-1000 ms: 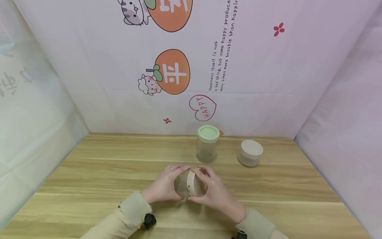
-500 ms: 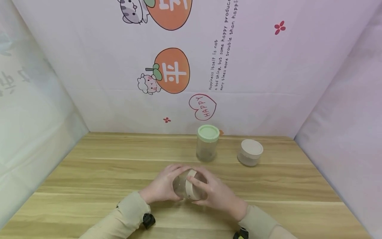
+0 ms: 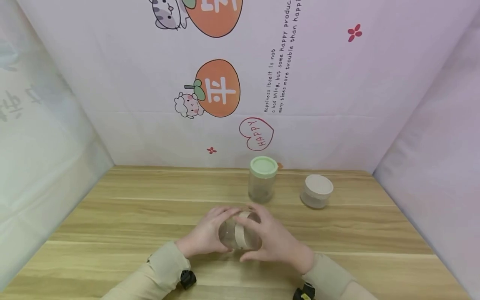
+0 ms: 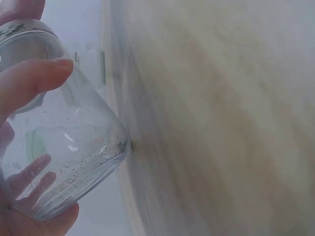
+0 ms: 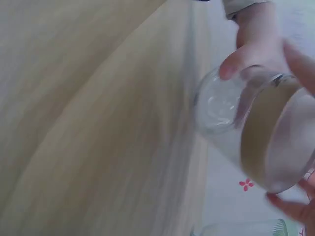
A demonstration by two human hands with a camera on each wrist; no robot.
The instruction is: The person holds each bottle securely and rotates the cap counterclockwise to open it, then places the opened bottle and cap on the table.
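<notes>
A clear jar is tipped on its side at the front middle, between both hands. Its lid end, with a beige band, faces right. My left hand grips the jar's body, fingers over the far side and thumb on the near side. Curved around the lid end is my right hand, with a finger lying over the band and the thumb lower, near the jar's edge. In the left wrist view, small dark specks show in the glass body. The right wrist view has the band facing close.
Behind the hands a tall clear jar with a green lid stands upright. To its right is a short jar with a white lid. The wooden table ends at a printed cloth wall, with cloth on both sides too.
My right hand has shifted its fingers around the lid, its thumb moving lower. The beige band has turned, and its dark lettering has gone out of sight. My left hand has stayed put.
</notes>
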